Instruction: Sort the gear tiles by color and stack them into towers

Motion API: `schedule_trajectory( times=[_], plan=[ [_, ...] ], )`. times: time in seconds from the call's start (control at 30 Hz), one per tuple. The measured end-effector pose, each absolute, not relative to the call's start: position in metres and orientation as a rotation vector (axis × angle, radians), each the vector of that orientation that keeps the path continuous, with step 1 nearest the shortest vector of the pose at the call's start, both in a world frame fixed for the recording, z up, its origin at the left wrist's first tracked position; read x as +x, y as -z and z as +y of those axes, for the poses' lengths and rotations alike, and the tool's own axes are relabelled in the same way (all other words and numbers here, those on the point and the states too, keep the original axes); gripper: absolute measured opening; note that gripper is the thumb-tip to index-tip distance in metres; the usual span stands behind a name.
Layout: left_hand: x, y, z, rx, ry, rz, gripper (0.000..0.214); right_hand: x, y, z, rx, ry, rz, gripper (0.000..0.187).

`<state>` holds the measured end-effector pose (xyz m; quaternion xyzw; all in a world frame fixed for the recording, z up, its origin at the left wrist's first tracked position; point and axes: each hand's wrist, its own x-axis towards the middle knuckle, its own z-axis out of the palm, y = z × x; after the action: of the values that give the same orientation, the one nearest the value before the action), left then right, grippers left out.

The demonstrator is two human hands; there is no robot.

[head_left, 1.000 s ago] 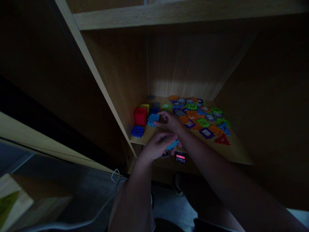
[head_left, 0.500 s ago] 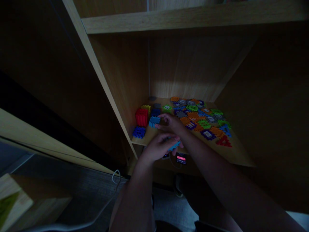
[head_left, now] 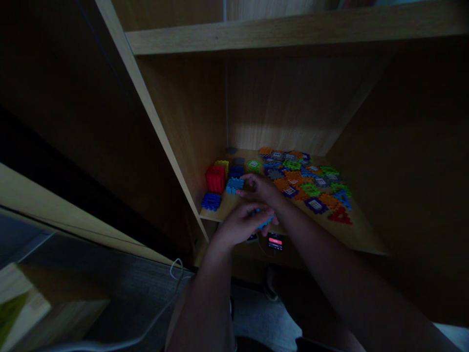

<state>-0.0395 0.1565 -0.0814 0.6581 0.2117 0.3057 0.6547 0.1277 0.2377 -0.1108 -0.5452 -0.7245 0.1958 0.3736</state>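
My left hand [head_left: 240, 225] is shut on a light blue interlocking plastic piece [head_left: 266, 222], partly hidden by my fingers. Just above it, my right hand [head_left: 259, 189] has curled fingers and holds nothing. Its fingertips are right beside a light blue stack of plastic pieces [head_left: 234, 186]. To the left stand a red stack [head_left: 215, 179], a dark blue stack [head_left: 211, 201] and another dark blue stack [head_left: 236, 171]. A loose pile of multicoloured waffle-grid pieces [head_left: 302, 178] lies to the right of my right hand on a wooden shelf board [head_left: 361, 234].
Wooden side and back panels [head_left: 293, 98] box in the shelf, with another board [head_left: 293, 34] above. A phone with a lit screen [head_left: 275, 242] sits below the shelf edge. A white cable [head_left: 176, 269] hangs at lower left.
The whole scene sits slightly lower in view than a second ago. The light blue piece has turned in my left hand and shows less. My right hand stays nearly still.
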Motion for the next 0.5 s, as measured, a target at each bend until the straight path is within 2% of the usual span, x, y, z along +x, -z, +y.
schedule_trajectory(
  times=[0.27, 0.43, 0.5],
  plan=[
    [-0.039, 0.073, 0.154, 1.540, -0.771, 0.468, 0.054, 0.129, 0.113, 0.239, -1.363, -0.549, -1.773, 0.064],
    [-0.036, 0.068, 0.152, 1.686, -1.010, 0.674, 0.055, 0.132, 0.097, 0.225, -1.191, -0.660, -1.546, 0.042],
    [-0.036, 0.067, 0.154, 1.791, -1.151, 0.845, 0.060, 0.133, 0.090, 0.218, -1.115, -0.661, -1.478, 0.043]
  ],
)
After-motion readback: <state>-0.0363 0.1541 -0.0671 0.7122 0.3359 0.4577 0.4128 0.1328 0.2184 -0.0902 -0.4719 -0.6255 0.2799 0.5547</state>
